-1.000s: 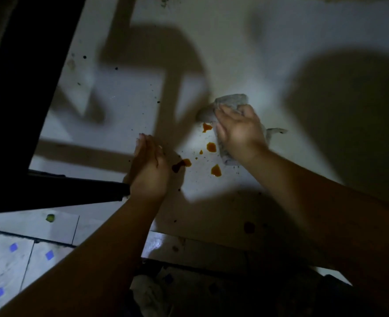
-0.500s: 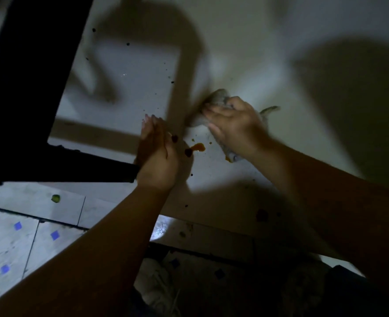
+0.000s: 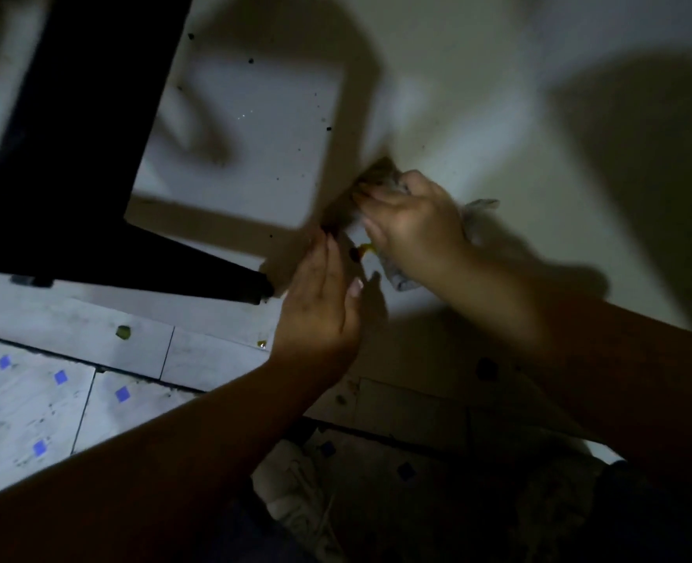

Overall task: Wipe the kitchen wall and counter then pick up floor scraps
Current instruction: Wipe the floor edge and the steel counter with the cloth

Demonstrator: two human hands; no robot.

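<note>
Pressing down on a grey cloth (image 3: 393,184), the right hand (image 3: 417,225) is curled over it on the pale wall (image 3: 478,75). No writing is seen. An orange stain (image 3: 366,249) lies just beside the straight-fingered left hand (image 3: 319,298), which rests flat on the wall. Tiled floor (image 3: 31,408) is seen below.

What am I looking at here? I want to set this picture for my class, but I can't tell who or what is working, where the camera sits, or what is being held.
No machine here: a person works with bare hands. The camera is worn on the head, looking down along both arms. The pale surface is a white wall or panel, dimly lit and crossed by shadows. The right hand presses a crumpled grey cloth against it, wiping. A small orange-brown stain remains between the hands, with dark specks around. The left hand rests flat and holds nothing. A black frame stands at left, and a tiled floor with blue squares lies below.
</note>
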